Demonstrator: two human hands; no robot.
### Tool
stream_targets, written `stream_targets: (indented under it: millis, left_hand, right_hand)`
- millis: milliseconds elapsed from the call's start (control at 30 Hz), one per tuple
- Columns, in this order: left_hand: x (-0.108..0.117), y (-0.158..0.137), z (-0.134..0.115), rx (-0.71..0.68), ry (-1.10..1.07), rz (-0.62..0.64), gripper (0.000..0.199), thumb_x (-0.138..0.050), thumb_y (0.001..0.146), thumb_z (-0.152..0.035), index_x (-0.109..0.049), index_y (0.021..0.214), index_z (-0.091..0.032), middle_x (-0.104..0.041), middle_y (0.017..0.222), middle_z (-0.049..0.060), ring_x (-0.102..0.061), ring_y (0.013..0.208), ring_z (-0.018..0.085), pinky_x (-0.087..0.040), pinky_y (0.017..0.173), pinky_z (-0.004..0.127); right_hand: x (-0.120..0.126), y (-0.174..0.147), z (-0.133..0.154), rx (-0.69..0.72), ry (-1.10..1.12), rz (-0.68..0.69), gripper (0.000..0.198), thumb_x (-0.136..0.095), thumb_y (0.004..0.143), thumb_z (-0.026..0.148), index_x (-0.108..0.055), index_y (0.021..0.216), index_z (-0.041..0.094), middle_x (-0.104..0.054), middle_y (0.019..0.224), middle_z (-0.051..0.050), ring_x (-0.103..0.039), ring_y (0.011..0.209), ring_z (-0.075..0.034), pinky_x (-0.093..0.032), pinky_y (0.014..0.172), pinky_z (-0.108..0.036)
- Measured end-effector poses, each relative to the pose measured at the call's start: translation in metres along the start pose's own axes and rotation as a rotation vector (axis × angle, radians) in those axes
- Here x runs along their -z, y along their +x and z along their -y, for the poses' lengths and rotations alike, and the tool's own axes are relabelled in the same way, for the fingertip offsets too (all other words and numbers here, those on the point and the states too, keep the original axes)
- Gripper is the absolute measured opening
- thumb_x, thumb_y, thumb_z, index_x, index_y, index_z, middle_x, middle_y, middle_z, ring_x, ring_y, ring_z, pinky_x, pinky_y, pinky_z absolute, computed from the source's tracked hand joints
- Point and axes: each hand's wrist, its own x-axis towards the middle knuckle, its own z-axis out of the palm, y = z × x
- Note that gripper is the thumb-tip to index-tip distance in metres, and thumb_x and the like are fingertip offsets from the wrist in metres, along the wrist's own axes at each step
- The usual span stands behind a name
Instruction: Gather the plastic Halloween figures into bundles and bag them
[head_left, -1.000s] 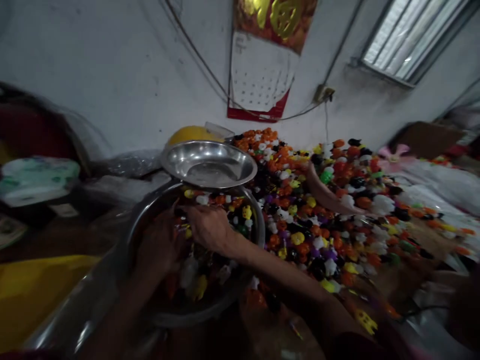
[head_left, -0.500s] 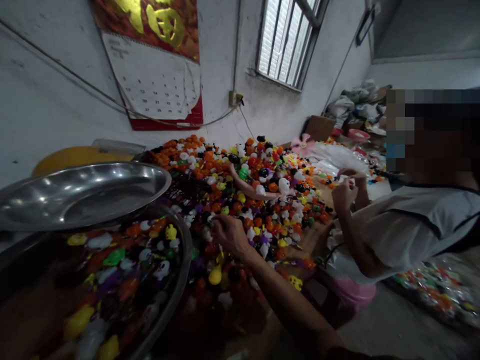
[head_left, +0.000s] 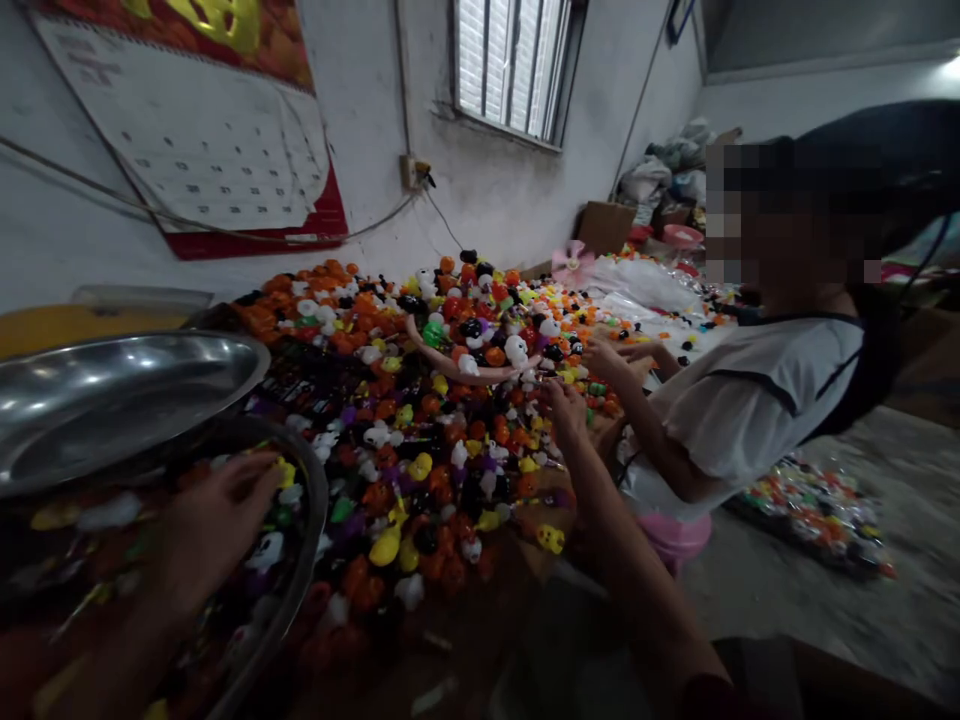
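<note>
My left hand (head_left: 225,525), blurred, reaches over a metal basin (head_left: 319,500) of small plastic figures. Its fingers stretch with a gap between them, right beside a yellow figure (head_left: 286,472) inside the rim; whether they touch it is unclear. Farther right, my right hand (head_left: 568,412) is closed in a pinch at the right end of a shallow pink basin (head_left: 480,374). Whatever those fingertips hold is too small to make out. Orange, white, black and purple figures surround it, among them a white one (head_left: 517,350) in the pink basin.
An empty oval steel bowl (head_left: 135,400) rests above the left basin. A co-worker in a white shirt (head_left: 735,420) sits at right, hands over the pile. Beyond are a pink fan-shaped piece (head_left: 572,262), clear plastic bags (head_left: 645,285) and a pink stool (head_left: 679,535).
My view has swung to the right. My left hand has come into sight over the metal basin. My right hand has moved from the middle pile to the pink basin's right end.
</note>
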Motion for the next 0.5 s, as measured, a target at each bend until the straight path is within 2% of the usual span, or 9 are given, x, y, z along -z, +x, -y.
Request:
stream_targets:
  millis: [67, 133, 233, 367, 500]
  left_hand:
    - [-0.047, 0.009, -0.034, 0.073, -0.228, 0.133, 0.029, -0.071, 0.077, -0.043, -0.067, 0.096, -0.022, -0.076, 0.086, 0.001, -0.072, 0.083, 0.023, -0.06, 0.086, 0.041]
    - [-0.089, 0.019, -0.061, 0.108, -0.372, 0.196, 0.032, -0.072, 0.08, -0.037, -0.064, 0.103, -0.017, -0.076, 0.091, 0.006, -0.073, 0.076, 0.019, -0.06, 0.076, 0.033]
    - [-0.132, 0.033, -0.091, 0.159, -0.522, 0.283, 0.026, -0.068, 0.088, -0.03, -0.061, 0.107, -0.013, -0.074, 0.097, 0.01, -0.073, 0.072, 0.017, -0.059, 0.07, 0.028]
    - [-0.163, 0.042, -0.118, 0.203, -0.621, 0.338, 0.024, -0.057, 0.099, -0.028, -0.059, 0.118, -0.013, -0.07, 0.104, 0.007, -0.07, 0.076, 0.014, -0.06, 0.07, 0.029]
    - [-0.178, 0.045, -0.125, 0.266, -0.641, 0.31, 0.03, -0.061, 0.098, -0.032, -0.059, 0.122, -0.014, -0.066, 0.099, 0.004, -0.064, 0.074, 0.012, -0.057, 0.066, 0.026]
  right_hand:
    - [-0.003, 0.018, 0.007, -0.069, 0.056, 0.026, 0.024, -0.069, 0.078, 0.038, -0.054, 0.084, 0.02, -0.061, 0.069, 0.004, -0.06, 0.058, -0.01, -0.053, 0.059, -0.022]
    - [-0.009, 0.029, 0.012, -0.13, 0.102, 0.079, 0.023, -0.069, 0.078, 0.036, -0.054, 0.082, 0.02, -0.06, 0.068, 0.003, -0.061, 0.057, -0.011, -0.054, 0.058, -0.024]
    - [-0.015, 0.039, 0.016, -0.172, 0.152, 0.155, 0.019, -0.07, 0.077, 0.033, -0.057, 0.082, 0.019, -0.062, 0.071, 0.001, -0.063, 0.059, -0.013, -0.055, 0.058, -0.025]
    - [-0.014, 0.049, 0.019, -0.206, 0.156, 0.209, 0.016, -0.07, 0.074, 0.03, -0.059, 0.079, 0.019, -0.063, 0.072, -0.001, -0.063, 0.058, -0.014, -0.054, 0.053, -0.027]
    - [-0.011, 0.067, 0.015, -0.222, 0.107, 0.285, 0.017, -0.071, 0.072, 0.031, -0.056, 0.07, 0.023, -0.065, 0.073, -0.003, -0.067, 0.063, -0.017, -0.057, 0.056, -0.031]
